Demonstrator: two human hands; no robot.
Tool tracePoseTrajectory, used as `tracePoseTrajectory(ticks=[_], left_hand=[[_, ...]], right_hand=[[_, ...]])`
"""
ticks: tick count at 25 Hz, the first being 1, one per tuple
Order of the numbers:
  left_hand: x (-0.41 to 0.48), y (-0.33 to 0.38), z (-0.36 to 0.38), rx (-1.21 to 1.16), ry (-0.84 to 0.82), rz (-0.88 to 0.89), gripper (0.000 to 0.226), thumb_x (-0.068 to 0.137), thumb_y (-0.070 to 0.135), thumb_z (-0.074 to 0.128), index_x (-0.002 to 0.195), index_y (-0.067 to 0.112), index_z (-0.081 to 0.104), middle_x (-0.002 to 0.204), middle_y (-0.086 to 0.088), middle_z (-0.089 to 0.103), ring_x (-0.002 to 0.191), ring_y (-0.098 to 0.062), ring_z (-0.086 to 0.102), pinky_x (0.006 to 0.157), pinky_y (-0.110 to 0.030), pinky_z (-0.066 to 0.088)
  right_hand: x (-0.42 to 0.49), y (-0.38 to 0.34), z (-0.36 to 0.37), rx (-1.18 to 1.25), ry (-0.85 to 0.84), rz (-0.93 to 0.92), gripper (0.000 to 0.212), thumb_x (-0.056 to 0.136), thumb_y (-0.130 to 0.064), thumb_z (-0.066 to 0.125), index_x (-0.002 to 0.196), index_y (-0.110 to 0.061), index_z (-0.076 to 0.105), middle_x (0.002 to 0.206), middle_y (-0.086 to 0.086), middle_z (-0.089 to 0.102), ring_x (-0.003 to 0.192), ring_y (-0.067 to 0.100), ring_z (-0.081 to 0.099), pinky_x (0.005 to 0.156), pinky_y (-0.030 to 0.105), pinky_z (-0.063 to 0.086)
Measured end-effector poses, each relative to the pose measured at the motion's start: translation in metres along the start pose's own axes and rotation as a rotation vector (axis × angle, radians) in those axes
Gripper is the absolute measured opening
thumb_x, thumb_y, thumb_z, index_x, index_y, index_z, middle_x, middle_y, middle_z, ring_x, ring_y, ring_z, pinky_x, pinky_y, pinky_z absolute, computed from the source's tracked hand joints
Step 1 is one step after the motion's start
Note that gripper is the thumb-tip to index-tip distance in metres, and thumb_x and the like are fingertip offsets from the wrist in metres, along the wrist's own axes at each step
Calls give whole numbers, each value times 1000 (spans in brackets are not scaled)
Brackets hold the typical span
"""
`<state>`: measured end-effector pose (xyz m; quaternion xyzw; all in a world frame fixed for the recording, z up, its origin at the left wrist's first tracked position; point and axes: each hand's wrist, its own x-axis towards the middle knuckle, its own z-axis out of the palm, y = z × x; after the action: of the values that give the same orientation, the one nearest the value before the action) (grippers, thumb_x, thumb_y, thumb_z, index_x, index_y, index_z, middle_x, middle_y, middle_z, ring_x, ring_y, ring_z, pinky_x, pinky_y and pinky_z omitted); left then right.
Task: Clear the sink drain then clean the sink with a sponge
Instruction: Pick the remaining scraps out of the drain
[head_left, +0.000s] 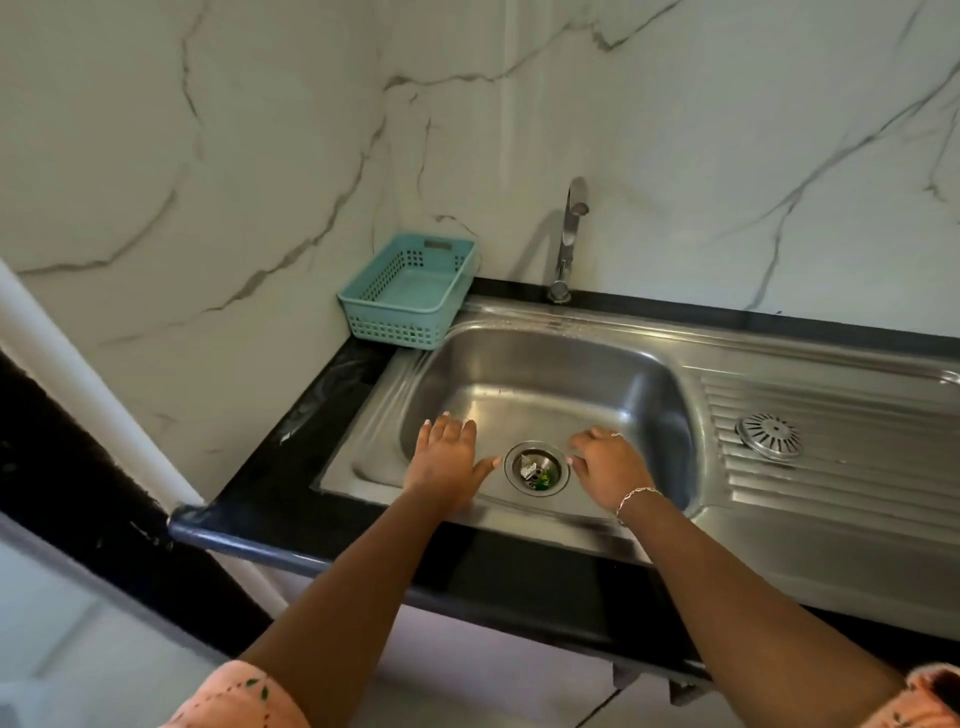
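Drain (536, 467) (scraps inside) lies between left hand (445, 462) and right hand (609, 470).

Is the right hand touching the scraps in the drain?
Apart. The head view shows the right hand beside the drain, with bare metal between it and the scraps.

Soft, even light of middling brightness, with a cool grey-green cast. We see a faint, soft-edged shadow of the tap (569, 234) falling to its left on the marble wall (727, 156), so light reaches it from the right. The steel sink (545, 374) carries broad, dull highlights; one small bright glint sits on the drainboard (831, 415) at the right frame edge. The black bench (519, 577) loses detail along its front. We note wide-angle bowing of straight edges toward the borders, and blur over the sleeves (234, 696) and the lower left corner.
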<state>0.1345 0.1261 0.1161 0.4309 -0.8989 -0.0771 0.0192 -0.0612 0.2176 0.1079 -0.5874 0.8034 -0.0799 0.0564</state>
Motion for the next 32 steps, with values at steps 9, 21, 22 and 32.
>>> tracePoseTrajectory(ticks=[9,21,22,32], left_hand=[[104,5,14,0,-149,122,41,86,31,60,124,17,53,127,-11,52,121,-27,45,105,-37,35],[191,13,81,102,-373,310,31,85,18,61,116,15,61,121,-10,59,114,-27,52,98,-34,38],[196,13,87,101,-386,314,30,86,17,61,115,15,62,121,-11,59,113,-28,53,97,-35,39],[237,17,135,102,-489,417,25,86,14,54,108,14,66,111,-12,62,102,-29,58,85,-34,43]], right_hand=[[62,31,15,58,-247,102,27,88,-12,51,113,-14,60,119,10,62,111,28,57,93,35,48],[128,48,65,62,-428,173,27,85,-6,53,109,-14,64,118,11,62,110,29,56,90,32,47],[132,50,70,62,-447,170,27,86,-6,54,110,-14,64,118,11,62,110,29,57,90,31,47],[154,64,117,105,-482,163,21,86,-12,54,100,-16,68,109,14,57,109,34,51,83,35,46]])
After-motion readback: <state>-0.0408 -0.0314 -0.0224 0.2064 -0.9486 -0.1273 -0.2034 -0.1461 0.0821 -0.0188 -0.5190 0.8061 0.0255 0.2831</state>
